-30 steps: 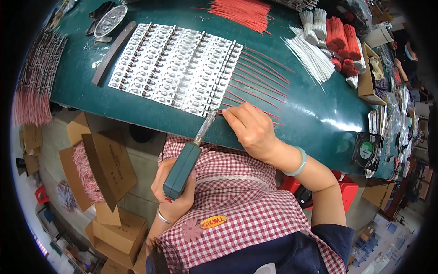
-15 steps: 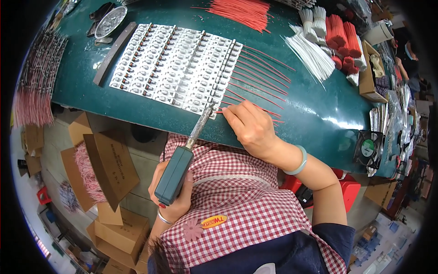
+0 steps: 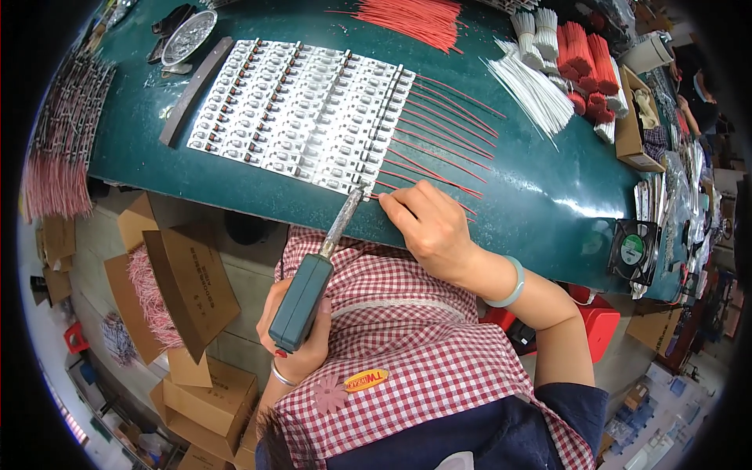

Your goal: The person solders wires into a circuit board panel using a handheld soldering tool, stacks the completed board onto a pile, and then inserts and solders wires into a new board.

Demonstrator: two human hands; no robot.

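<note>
My left hand is wrapped round the dark green handle of a soldering iron. The iron's tip meets the lower right corner of a white panel of small circuit boards. My right hand pinches a thin red wire beside that tip, its end at the board's edge. Further up the same edge, several red wires fan out to the right from the boards. Rows of small dark and silver parts cover the panel.
A grey metal bar lies left of the panel, near a dish. Loose red wires lie at the back; white wires and red bundles at the back right. A small fan stands right. Cardboard boxes sit below the table's left.
My right hand has moved slightly down, to a wire at the panel's lower corner. The iron's tip has shifted a little down and left with it.
</note>
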